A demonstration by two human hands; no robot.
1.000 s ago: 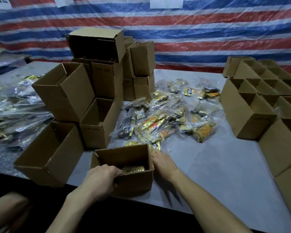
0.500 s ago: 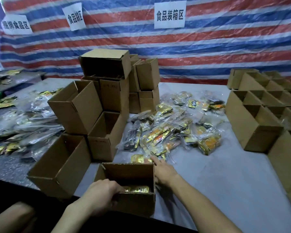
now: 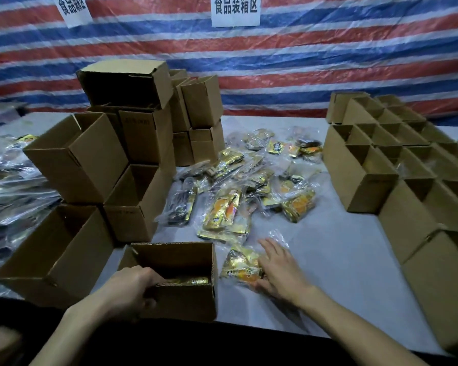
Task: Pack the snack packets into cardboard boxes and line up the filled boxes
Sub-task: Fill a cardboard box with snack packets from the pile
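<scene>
Clear plastic bags [image 3: 8,186] of goods lie heaped at the far left of the table [image 3: 328,260]. Just right of them stands a stack of empty cardboard boxes [image 3: 95,159], several tipped on their sides with their openings facing different ways, rising toward the striped tarp [image 3: 302,62] at the back. At the near edge of the table, just in front of that stack, sits the open box [image 3: 185,302], upright, mouth up. My left grip [image 3: 132,289] is clamped on the left end of its near wall: fingers curled over the rim into the box, thumb on the outer face. A gold packet [image 3: 191,280] lies flat on the floor of this box, partly hidden by the near wall. Just beside the box's right wall lies one snack packet [image 3: 239,265], gold and orange in a clear wrapper, flat on the table. My right grip [image 3: 280,273] rests on the right part of that packet with fingers straight and spread, palm down. Behind the packet, at mid-table, is the loose pile of snack packets [image 3: 238,186], overlapping one another. At the far right, the rows of boxes [image 3: 360,175] stand upright and touching, mouths up, running from the back of the table to its near corner; I cannot tell their contents. A white sign [image 3: 235,9] hangs on the tarp above the pile.
</scene>
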